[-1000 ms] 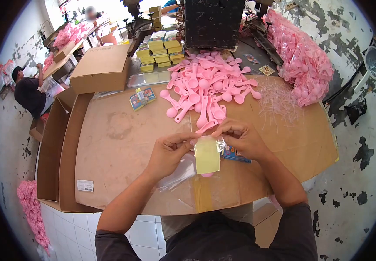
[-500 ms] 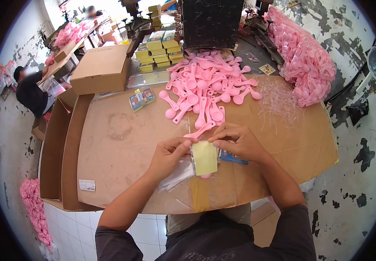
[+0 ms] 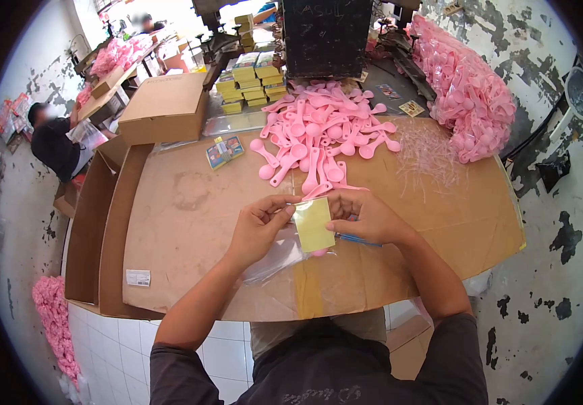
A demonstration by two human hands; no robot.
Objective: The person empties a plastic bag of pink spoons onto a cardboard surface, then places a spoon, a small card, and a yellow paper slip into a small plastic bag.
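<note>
A pale yellow card, apparently inside a clear plastic bag, is held up in front of me by both hands. My left hand pinches its upper left corner between thumb and finger. At its right edge my right hand has the thumb on the front, with the other fingers partly hidden behind. Under the left hand lie flat clear plastic bags. Blue printed cards show beneath the right hand. Just beyond the card, the heap of pink measuring spoons spreads over the cardboard.
Banded cards lie left of the spoons. Stacked card bundles and a closed carton stand behind. Bagged pink spoons are piled at right, near plastic strips. Another person works at far left.
My right hand has moved from the card's top corner down to its right edge. The card has risen slightly and tilted. The view has shifted a little.
</note>
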